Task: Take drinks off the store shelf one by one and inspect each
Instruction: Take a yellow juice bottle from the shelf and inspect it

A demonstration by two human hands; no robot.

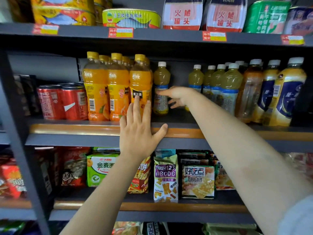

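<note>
Head view, middle shelf (101,129), left to right. Red cans (62,101) stand at the left end. Beside them stand orange drink bottles (106,89) with yellow caps. The left hand (137,131) is raised flat before the rightmost orange bottle, fingers straight and spread, fingertips touching its label, thumb over the shelf rail; it grips nothing. Just right stands a single pale yellow-green bottle (161,77) with a white cap, set back on the shelf. The right hand (176,96) reaches in beside it, fingers extended and loosely spread, touching its label area; no closed grip is visible. Further right stand more pale bottles (218,82), then blue-labelled bottles (286,92).
</note>
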